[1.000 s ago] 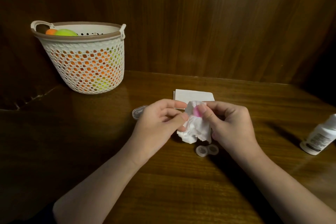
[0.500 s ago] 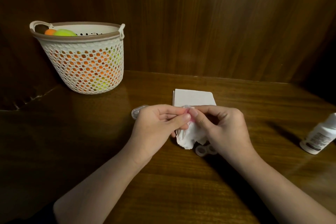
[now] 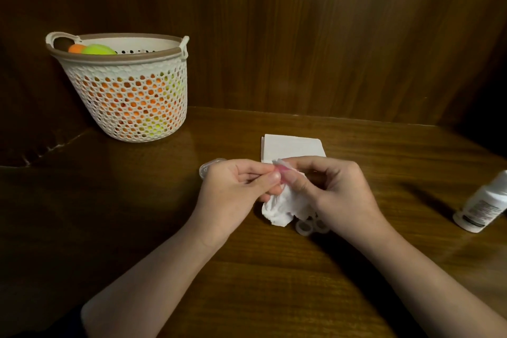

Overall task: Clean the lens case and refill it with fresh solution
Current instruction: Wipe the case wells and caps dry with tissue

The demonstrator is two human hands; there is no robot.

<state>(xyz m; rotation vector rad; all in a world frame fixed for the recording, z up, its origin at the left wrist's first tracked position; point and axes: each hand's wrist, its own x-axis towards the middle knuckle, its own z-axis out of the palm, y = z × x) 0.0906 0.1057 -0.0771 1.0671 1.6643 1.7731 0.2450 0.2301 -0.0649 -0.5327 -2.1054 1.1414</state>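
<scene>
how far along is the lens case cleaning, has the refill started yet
Done: the lens case lies open on the table with its caps off. In hand: the left hand pinches a pink cap while the right hand wipes it with a crumpled tissue. Left: refilling, apparently; the solution bottle lies untouched at the right, and the caps must go back on.

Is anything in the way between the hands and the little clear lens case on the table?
Yes: the crumpled white tissue the right hand holds hangs over the clear round lens case, partly covering it.
</scene>
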